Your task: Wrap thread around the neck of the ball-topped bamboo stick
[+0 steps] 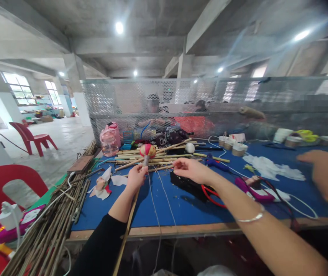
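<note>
My left hand (136,177) is closed round a thin bamboo stick (125,234) just below a red and yellow cloth ball (148,150) fixed on the stick's top. My right hand (191,169) pinches a thin white string (159,199) that runs to the stick and hangs down over the blue table (181,209). A silver bracelet sits on my right wrist. Both hands are held above the table's middle.
Loose bamboo sticks (158,157) lie across the table, with a white ball (189,147), blue glue gun (214,161), small cups (238,148) and white cloth (270,168). A stick bundle (49,230) leans left. Red chairs (33,138) stand left. Another person's hand (325,176) is at right.
</note>
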